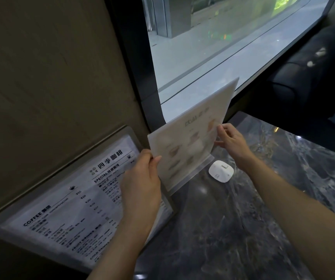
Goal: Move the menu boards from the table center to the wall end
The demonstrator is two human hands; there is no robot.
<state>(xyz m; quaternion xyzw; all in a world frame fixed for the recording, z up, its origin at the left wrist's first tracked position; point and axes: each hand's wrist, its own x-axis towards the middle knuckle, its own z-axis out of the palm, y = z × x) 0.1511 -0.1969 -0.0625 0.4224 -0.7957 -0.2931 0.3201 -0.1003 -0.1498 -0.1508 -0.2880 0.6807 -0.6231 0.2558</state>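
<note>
A clear acrylic menu board (191, 138) with a pale drinks sheet stands upright on the dark marble table (243, 229), close to the window. My left hand (142, 182) grips its left edge. My right hand (231, 142) pinches its right edge. A second, larger menu board (65, 201) with black print, headed COFFEE and SPECIAL, leans against the beige wall (51, 77) at the left; my left forearm covers part of it.
A small white square puck (221, 171) lies on the table just right of the acrylic board's base. A window (213, 47) with a dark frame runs behind the table. A dark sofa (314, 73) sits at the right.
</note>
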